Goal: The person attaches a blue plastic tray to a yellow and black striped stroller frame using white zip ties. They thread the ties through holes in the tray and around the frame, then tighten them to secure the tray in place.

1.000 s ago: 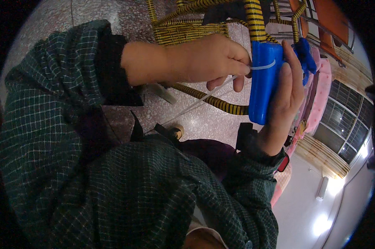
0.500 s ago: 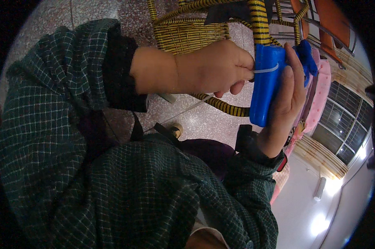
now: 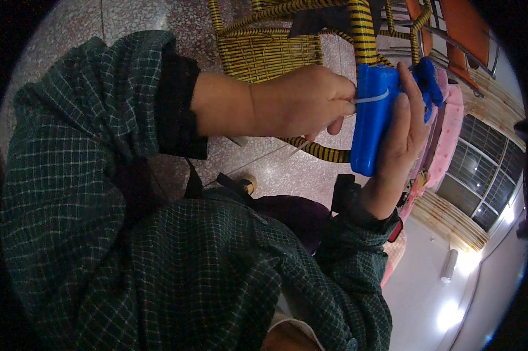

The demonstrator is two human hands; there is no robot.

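A smooth blue padding sleeve (image 3: 369, 131) sits around a chair tube wrapped in yellow and black stripes (image 3: 362, 32). Across the sleeve's upper part runs a thin white cable tie (image 3: 375, 98). My left hand (image 3: 311, 102) is closed on the cable tie just left of the sleeve, pinching it between thumb and fingers; a pale tail hangs below the fist. On the sleeve's other side, my right hand (image 3: 405, 131) holds it, with thumb and a finger pointing upward along it. The remaining right fingers are mostly hidden. Behind that hand is another blue piece (image 3: 429, 88).
A woven yellow chair panel (image 3: 270, 55) stands behind my left hand, and a striped curved rung (image 3: 322, 152) passes below it. Farther right are an orange chair (image 3: 466, 35), pink padded furniture (image 3: 451, 123) and a barred window (image 3: 483, 169). Speckled floor tiles (image 3: 240, 158) lie beneath.
My left hand still grips the cable tie, and its hanging tail has swung to a steeper angle, closer to the sleeve. Both hands and the sleeve have shifted only slightly in view.
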